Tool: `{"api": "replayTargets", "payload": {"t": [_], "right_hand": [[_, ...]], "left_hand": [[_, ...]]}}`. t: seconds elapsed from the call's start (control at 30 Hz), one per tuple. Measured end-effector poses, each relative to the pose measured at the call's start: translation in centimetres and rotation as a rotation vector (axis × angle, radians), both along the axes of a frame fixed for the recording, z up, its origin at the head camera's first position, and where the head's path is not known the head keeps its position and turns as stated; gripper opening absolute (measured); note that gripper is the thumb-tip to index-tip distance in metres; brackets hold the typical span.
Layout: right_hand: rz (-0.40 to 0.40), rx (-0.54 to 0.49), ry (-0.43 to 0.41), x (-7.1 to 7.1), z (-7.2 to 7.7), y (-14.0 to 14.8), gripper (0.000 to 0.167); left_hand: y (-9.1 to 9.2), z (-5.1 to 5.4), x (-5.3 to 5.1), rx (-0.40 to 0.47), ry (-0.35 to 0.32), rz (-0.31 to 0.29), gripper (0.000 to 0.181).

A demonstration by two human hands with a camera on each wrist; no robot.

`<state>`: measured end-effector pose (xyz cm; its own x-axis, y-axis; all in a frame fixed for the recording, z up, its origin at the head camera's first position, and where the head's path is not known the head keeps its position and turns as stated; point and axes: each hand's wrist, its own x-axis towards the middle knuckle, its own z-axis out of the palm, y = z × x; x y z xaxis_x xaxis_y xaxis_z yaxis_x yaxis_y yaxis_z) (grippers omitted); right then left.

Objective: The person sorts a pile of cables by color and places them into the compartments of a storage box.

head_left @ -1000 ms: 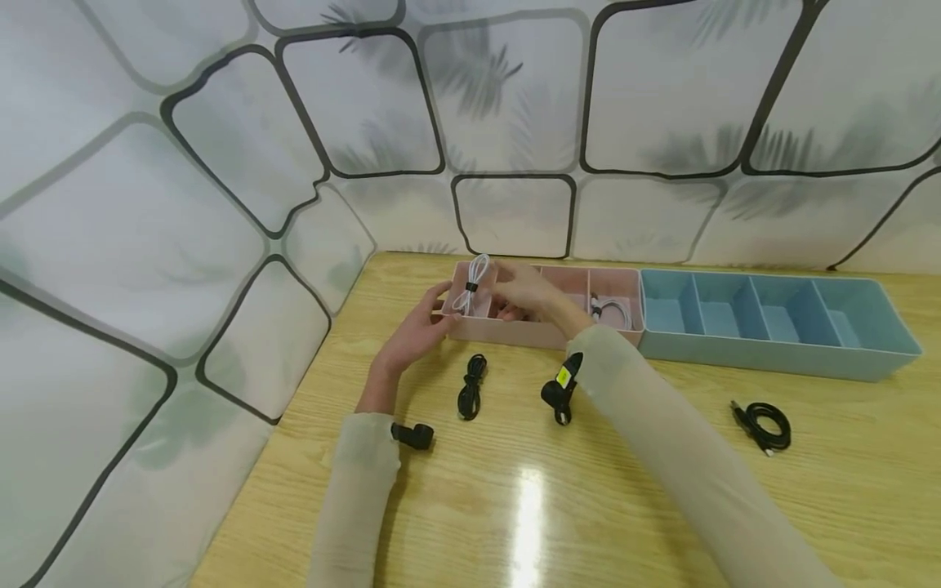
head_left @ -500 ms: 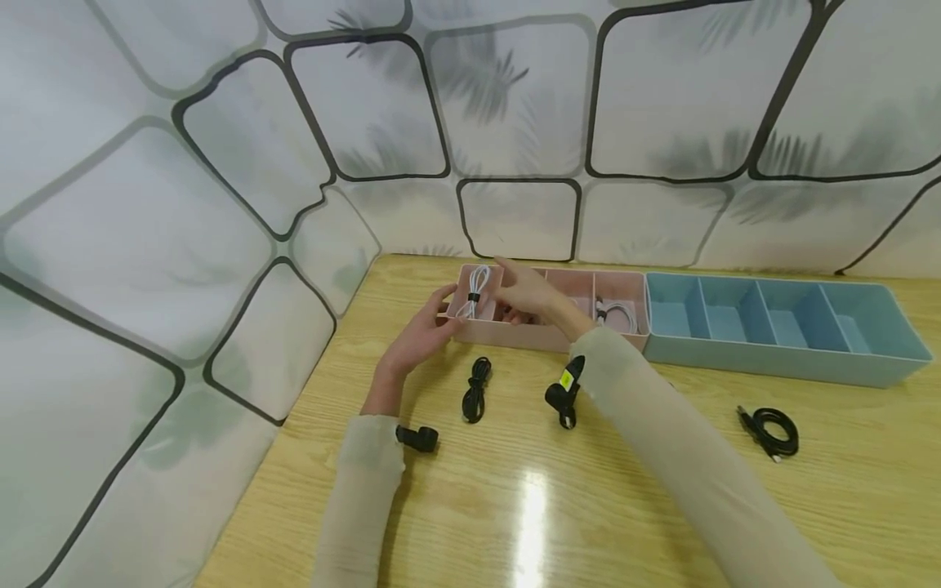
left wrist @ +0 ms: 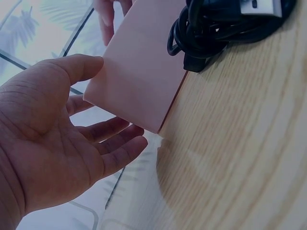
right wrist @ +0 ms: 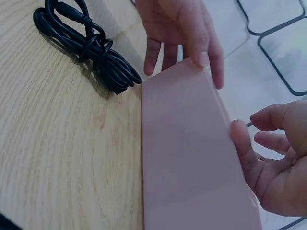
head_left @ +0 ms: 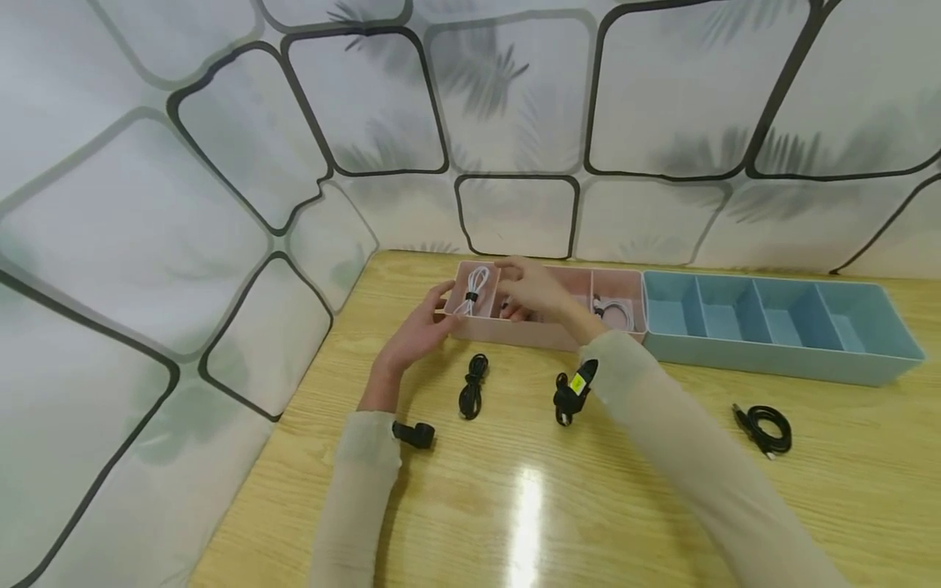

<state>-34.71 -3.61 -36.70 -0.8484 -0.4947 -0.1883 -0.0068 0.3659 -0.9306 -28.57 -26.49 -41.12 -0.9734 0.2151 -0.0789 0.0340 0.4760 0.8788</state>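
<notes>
A pink divided storage box stands near the back edge of the table. My left hand holds its left end, thumb on the front corner and fingers around the end wall; the left wrist view shows this hand from the palm side. In the leftmost compartment lies a white cable bundled with a black tie. My right hand is over the compartment beside it, fingers bent loosely. In the right wrist view the right hand is at the box's rim, with nothing visible between its fingers. Another pale cable lies in the rightmost pink compartment.
A blue divided box adjoins the pink one on the right. Coiled black cables lie on the table: one in front of the pink box, one by the right wrist, one at the right. A patterned curtain borders the table.
The white cable, first sticking up above the rim, has settled lower in the leftmost compartment. My right hand has drawn away from it slightly to the right. The left hand stays at the box's end.
</notes>
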Motion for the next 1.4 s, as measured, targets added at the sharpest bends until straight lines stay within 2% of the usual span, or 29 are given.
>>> {"api": "replayTargets", "payload": {"t": [0.27,0.5,0.63,0.8,0.9,1.0,1.2,1.4], "right_hand": [[-0.021,-0.082,-0.016,0.9,1.2,2.1,0.054],[-0.047,-0.141,-0.008,1.4,1.2,3.3,0.053],[-0.023,-0.181,0.029,2.6,1.1,3.2,0.053],[0.032,-0.193,0.043,4.9,0.6,1.9,0.056],[0.099,-0.14,0.025,6.3,0.1,1.1,0.055],[0.178,-0.025,0.031,7.2,-0.7,0.4,0.052],[0.273,0.185,0.089,8.4,-2.3,-0.8,0.054],[0.379,0.327,0.155,9.7,-2.5,-1.9,0.057]], "left_hand": [[-0.5,0.1,-0.3,-0.012,0.022,-0.01,0.064],[-0.8,0.6,-0.2,-0.008,0.01,-0.009,0.064],[-0.8,0.7,-0.2,-0.01,0.012,-0.014,0.065],[-0.7,0.9,-0.1,-0.003,-0.006,-0.019,0.067],[-0.6,1.0,0.0,-0.005,-0.011,-0.017,0.067],[-0.5,0.9,0.1,-0.007,-0.005,-0.015,0.066],[-0.2,0.6,0.3,-0.017,-0.002,-0.013,0.064],[0.1,0.4,0.4,-0.018,0.014,-0.022,0.063]]}}
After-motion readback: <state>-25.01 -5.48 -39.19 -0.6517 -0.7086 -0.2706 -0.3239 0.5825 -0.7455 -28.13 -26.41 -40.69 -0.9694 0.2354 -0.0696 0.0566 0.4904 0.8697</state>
